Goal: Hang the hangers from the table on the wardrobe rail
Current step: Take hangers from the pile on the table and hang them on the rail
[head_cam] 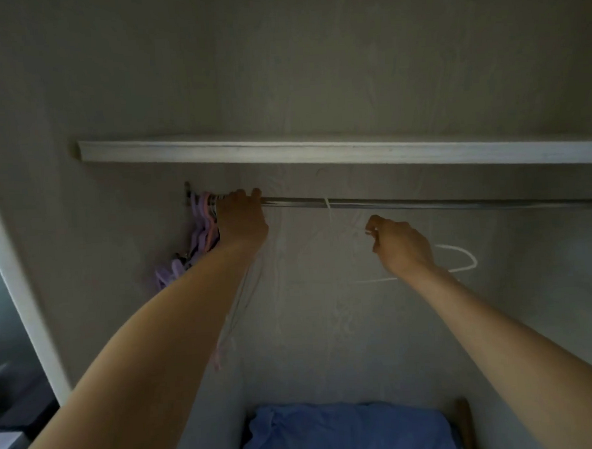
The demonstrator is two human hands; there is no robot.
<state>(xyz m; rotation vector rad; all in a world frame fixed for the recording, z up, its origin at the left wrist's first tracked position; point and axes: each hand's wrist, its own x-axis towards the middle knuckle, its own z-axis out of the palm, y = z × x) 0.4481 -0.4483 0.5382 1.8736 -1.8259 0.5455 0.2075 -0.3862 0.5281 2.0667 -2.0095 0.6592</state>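
Note:
A metal wardrobe rail [423, 202] runs left to right under a white shelf. Several purple and pink hangers [202, 225] hang bunched at the rail's left end. My left hand [241, 220] reaches up beside that bunch, its fingers curled over the rail and against the hangers. A thin white hanger [461, 255] has its hook over the rail near the middle. My right hand [402, 244] pinches this hanger just below its hook; its body trails out to the right, behind my wrist.
The white shelf [318, 151] sits close above the rail. The wardrobe's back panel is bare grey. A blue folded cloth [346, 434] lies at the bottom. A white door frame [12, 273] borders the left side. The rail right of the white hanger holds nothing.

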